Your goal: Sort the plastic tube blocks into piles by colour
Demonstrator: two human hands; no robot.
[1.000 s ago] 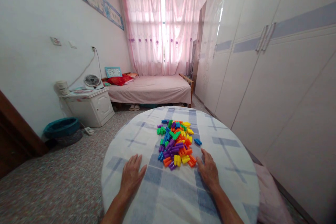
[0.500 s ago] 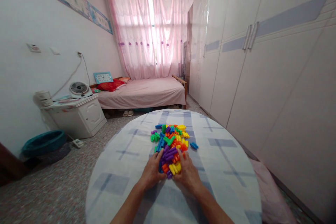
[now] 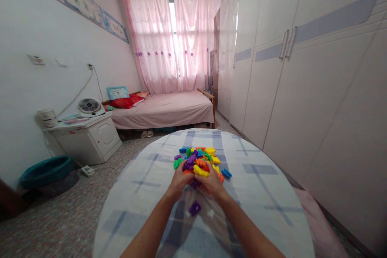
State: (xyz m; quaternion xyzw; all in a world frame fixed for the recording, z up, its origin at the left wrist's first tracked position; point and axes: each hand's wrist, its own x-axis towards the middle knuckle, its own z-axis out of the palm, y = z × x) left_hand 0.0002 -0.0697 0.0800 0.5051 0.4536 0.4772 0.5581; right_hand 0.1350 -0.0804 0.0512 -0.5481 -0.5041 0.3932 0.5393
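Note:
My left hand [image 3: 178, 182] and my right hand [image 3: 214, 185] are cupped together around a handful of colourful plastic toy pieces. Among those held are a purple piece [image 3: 191, 163], a yellow piece [image 3: 201, 171] and orange ones; the rest of the handful is hidden by my fingers. Just beyond, more pieces lie in a heap, with a green piece [image 3: 178, 164] at its left and yellow pieces [image 3: 211, 151] at the back. A blue piece [image 3: 226, 173] lies apart to the right. Nearer me, a single purple piece [image 3: 195, 208] rests on the cloth between my forearms.
A checked blue-and-white cloth covers the round table [image 3: 133, 209]. Past it stands a bed [image 3: 169, 107] with pink bedding. White wardrobes [image 3: 326, 109] line the right side. On the left are a cabinet [image 3: 105, 139] carrying a fan [image 3: 90, 105] and a teal basin [image 3: 46, 171].
Both hands have closed around the near part of the heap and moved up and forward with the pieces. One purple piece now lies alone on the cloth. The view has shifted slightly.

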